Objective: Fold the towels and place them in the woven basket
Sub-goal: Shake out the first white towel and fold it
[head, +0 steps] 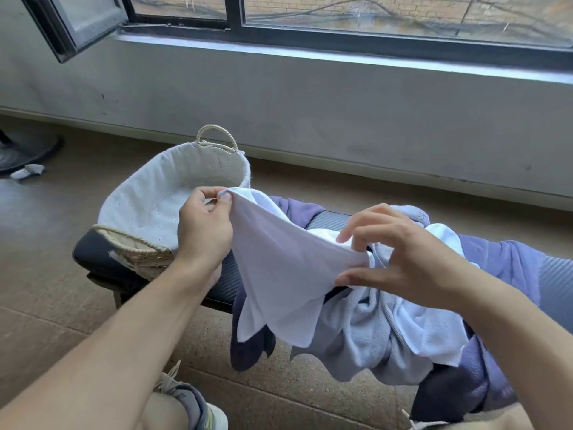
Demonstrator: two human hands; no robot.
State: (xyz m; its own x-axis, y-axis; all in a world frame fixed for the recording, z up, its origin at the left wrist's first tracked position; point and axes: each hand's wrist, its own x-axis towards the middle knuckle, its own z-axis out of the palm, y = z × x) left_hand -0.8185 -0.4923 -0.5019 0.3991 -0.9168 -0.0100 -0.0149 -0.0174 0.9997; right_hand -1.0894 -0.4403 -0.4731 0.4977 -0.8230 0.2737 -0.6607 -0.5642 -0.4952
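White towel [279, 274] pinched by its upper edge between both hands: left hand [204, 225]; right hand [400, 259].

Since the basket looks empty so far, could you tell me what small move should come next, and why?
Probably draw the hands apart: the left hand and right hand each pinch the white towel, which sags unfolded between them above the pile.

Both forearms bare, no sleeves, no rings or watch on left hand [204, 231] or right hand [403, 262]. Grey sneaker [198, 405] w/ pale laces, white sole, yellow-green trim.
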